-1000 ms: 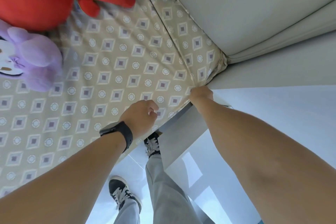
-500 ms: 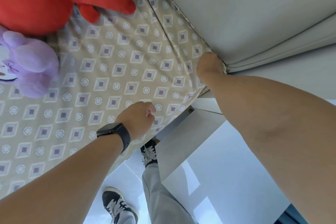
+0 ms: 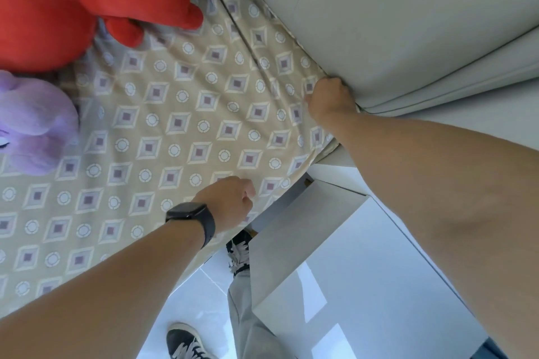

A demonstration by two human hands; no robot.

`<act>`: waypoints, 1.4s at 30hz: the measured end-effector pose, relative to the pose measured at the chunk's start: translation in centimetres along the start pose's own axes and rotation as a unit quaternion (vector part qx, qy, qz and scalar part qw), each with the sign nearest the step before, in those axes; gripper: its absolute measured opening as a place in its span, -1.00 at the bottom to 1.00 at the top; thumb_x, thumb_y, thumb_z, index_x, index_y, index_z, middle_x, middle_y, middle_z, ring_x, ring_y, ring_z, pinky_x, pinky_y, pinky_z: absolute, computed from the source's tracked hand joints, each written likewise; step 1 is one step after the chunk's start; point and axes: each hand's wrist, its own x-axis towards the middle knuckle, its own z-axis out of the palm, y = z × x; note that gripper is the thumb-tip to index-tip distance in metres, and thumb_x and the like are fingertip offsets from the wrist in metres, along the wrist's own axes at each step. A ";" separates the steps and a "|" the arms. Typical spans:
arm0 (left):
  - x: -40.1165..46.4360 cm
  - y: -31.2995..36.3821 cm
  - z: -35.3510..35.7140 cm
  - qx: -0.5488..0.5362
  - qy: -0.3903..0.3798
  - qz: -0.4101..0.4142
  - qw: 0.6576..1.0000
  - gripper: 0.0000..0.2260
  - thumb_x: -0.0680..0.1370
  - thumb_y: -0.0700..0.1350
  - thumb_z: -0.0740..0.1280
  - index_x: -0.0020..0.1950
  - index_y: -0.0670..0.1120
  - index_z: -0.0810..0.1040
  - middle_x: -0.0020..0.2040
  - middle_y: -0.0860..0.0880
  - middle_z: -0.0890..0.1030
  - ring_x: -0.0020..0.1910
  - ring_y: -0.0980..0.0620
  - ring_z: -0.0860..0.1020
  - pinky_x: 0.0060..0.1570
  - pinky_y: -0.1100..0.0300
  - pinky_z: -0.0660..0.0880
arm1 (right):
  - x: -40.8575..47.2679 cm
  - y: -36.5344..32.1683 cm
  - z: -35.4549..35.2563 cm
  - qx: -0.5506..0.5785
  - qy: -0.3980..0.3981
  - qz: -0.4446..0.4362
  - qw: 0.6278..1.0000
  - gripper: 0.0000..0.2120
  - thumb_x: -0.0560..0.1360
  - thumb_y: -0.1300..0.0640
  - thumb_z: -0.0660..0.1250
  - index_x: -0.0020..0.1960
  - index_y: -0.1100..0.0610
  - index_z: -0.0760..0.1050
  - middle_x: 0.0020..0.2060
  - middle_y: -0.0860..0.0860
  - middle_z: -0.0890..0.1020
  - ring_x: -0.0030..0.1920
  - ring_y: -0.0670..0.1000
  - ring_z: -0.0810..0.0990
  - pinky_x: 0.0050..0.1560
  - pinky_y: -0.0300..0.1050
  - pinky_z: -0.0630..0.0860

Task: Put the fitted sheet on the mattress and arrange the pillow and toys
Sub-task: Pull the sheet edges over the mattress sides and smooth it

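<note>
- The fitted sheet [image 3: 186, 131], beige with a pattern of diamonds and small circles, lies spread over the mattress and covers nearly all of the bed that shows.
- The right hand [image 3: 331, 99] is at the far corner of the bed, where the sheet meets the pale grey padded headboard [image 3: 408, 23]. Its fingers are curled into the gap there, bunching the sheet's edge; the fingertips are hidden, so exactly how they hold the cloth cannot be told.
- Creases in the sheet run from that corner up along the headboard.
- The left hand [image 3: 230, 202] is at the near side edge of the mattress, knuckles up and fingers curled under. It lies on the sheet at that edge, but whether it pinches the cloth or only rests there cannot be told.
- A dark watch [image 3: 194, 218] sits on the left wrist.
- A red plush toy [image 3: 73, 6] with a black patch lies on the sheet at the upper left, close to the headboard.
- A purple plush toy [image 3: 35, 125] lies on the sheet just below the red one, at the left edge of the view.
- A white glossy table [image 3: 364, 271] stands beside the bed under the right forearm, near the headboard corner.
- Below, on the pale tiled floor [image 3: 201, 300], stand grey trouser legs and dark shoes with white laces [image 3: 186, 342].
</note>
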 end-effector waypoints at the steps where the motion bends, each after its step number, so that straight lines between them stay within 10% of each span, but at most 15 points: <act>1: 0.6 0.0 -0.5 0.026 -0.007 0.004 1.000 -0.71 0.65 -0.11 0.13 0.29 0.06 0.53 0.27 0.03 0.53 0.12 -0.02 0.55 0.07 0.11 0.51 | 0.3 -0.1 -0.2 -0.012 -0.010 -0.012 1.000 -0.74 0.61 0.19 0.28 0.23 0.30 0.55 0.20 0.23 0.60 0.22 0.23 0.61 0.13 0.01 0.55; 7: 2.6 -0.4 -5.1 0.112 0.011 -0.025 0.993 -0.71 0.65 -0.07 0.11 0.30 0.07 0.51 0.27 0.00 0.51 0.13 -0.08 0.54 -0.05 0.10 0.47 | 0.0 -0.3 -0.6 -0.128 0.011 -0.101 0.987 -0.75 0.54 0.42 0.18 0.15 0.32 0.55 0.07 0.24 0.65 0.11 0.25 0.65 0.00 0.06 0.58; 21: -3.5 -4.2 -3.7 0.118 -0.030 -0.031 0.992 -0.71 0.66 -0.05 0.09 0.31 0.13 0.48 0.28 0.04 0.50 0.10 -0.03 0.55 0.06 0.02 0.57 | -0.7 -1.1 -0.9 -0.307 -0.074 -0.082 0.945 -0.54 0.61 0.12 0.32 0.44 0.28 0.35 0.35 0.16 0.50 0.36 0.16 0.49 0.22 0.01 0.48; 27: -8.9 -4.2 -5.7 0.055 0.058 -0.056 0.995 -0.70 0.65 -0.05 0.11 0.33 0.12 0.50 0.31 0.04 0.50 0.11 -0.03 0.54 0.03 0.07 0.54 | -6.4 -7.6 -7.2 -0.283 -0.028 -0.235 0.930 -0.71 0.49 0.39 0.22 0.16 0.22 0.55 0.01 0.11 0.59 0.05 0.19 0.62 -0.10 -0.01 0.52; 34: -25.9 -4.2 -6.7 -0.130 0.238 -0.085 0.959 -0.75 0.64 -0.05 0.16 0.25 0.14 0.53 0.27 0.09 0.52 -0.01 0.06 0.54 0.02 0.12 0.52 | -23.4 -15.1 -16.5 -0.055 -0.079 -0.293 0.951 -0.88 0.60 0.14 0.14 -0.01 0.10 0.45 -0.20 0.01 0.53 -0.19 0.08 0.55 -0.27 -0.08 0.39; 42: -56.7 -8.5 -2.7 -0.165 0.413 -0.130 0.886 -0.75 0.66 -0.03 0.19 0.31 0.10 0.53 0.26 0.05 0.54 0.10 0.04 0.51 0.12 0.11 0.46 | -52.0 -23.9 -29.8 -0.010 0.034 -0.537 0.843 -0.83 0.63 0.02 0.16 -0.07 0.04 0.46 -0.17 -0.01 0.62 -0.20 0.07 0.57 -0.26 -0.05 0.50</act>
